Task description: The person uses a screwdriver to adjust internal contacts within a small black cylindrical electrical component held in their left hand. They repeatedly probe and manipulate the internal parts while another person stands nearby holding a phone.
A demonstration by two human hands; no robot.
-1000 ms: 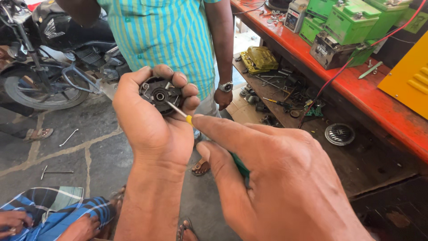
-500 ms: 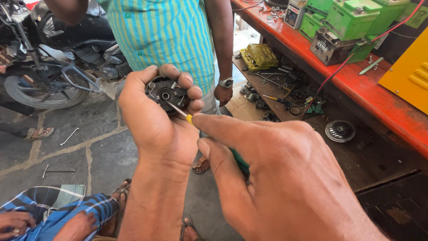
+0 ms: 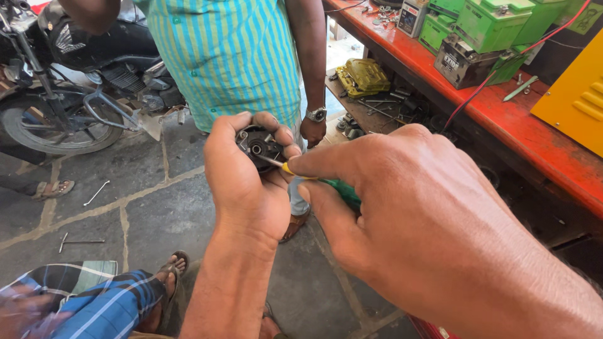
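Up close, the left hand (image 3: 248,182) was wrapped around a small round black metal part (image 3: 259,147), fingers curled over its far edge and thumb along its left side, so the part sat cupped in the palm with its open face turned toward the camera. Inside that face a bright central hub and some metal pieces showed, though the finer detail was hard to make out.

The right hand (image 3: 427,226) was pinched shut on a screwdriver (image 3: 314,179) with a green handle and a yellow collar (most of the handle was hidden under the fingers). The forefinger lay stretched along the shaft, and the thin metal tip reached left into the part, touching it just right of the hub.

Beyond the hands stood another person in a turquoise striped shirt (image 3: 229,56), a wristwatch (image 3: 317,115) on the arm hanging at the right. Far left, a motorcycle (image 3: 69,75) was parked on the stone floor (image 3: 144,188), where a few loose metal tools (image 3: 95,193) lay. Along the right ran a red workbench (image 3: 502,116) carrying green batteries (image 3: 496,24), with a yellow box (image 3: 575,97) at its near end. At the near left edge a checked blue cloth (image 3: 94,298) and a sandalled foot (image 3: 173,276) showed.
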